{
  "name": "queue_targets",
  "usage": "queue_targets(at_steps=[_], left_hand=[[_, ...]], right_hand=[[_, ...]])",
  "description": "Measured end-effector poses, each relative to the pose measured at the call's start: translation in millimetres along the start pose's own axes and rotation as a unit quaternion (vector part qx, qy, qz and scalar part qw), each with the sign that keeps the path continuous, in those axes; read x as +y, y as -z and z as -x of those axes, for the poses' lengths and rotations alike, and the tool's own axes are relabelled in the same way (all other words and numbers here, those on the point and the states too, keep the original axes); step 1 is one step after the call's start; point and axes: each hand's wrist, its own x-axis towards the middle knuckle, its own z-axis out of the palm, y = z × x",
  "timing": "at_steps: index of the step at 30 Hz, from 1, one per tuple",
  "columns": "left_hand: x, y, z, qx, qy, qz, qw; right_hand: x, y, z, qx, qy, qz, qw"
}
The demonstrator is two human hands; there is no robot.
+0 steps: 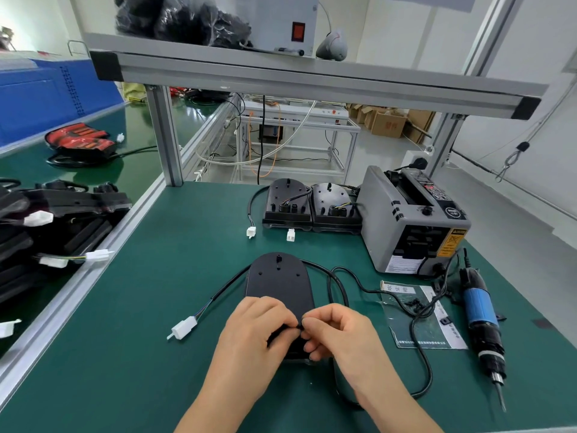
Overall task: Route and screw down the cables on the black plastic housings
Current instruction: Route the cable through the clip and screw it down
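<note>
Near centre of the green table (140,354): one black housing (278,282), lying flat, rounded end pointing far. Over its near end, left hand (253,326) and right hand (337,332), fingers curled, thumb and forefinger tips meeting in a pinch on something thin and dark. Probably the cable (231,284), though hidden there by the fingers. Leading from the housing's far end out to the left and ending in a white connector (184,328), flat on the table, left of the left hand.

Farther back, a second housing (287,201) and a third housing (335,203), side by side, coloured wires showing on top. Just right of them, a grey tape dispenser (406,220). At near right, a blue electric screwdriver (482,320), lying with its bit pointing near. Between it and the right hand, a laminated sheet (421,326) with small black screws (413,304) on it. At far left, past the aluminium rail (78,285), a pile of black parts (62,214).
</note>
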Motion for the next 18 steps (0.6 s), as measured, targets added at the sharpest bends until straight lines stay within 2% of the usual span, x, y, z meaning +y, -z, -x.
queue_targets(at_steps=[7,18], left_hand=[[-8,0,0,-0.026,-0.031,-0.010,0.999],[-11,-6,4,0.018,-0.019,0.021,0.999]], right_hand=[[9,-4,4,0.008,0.027,0.063,0.998],[25,-14,8,0.080,0.092,0.136,0.983]])
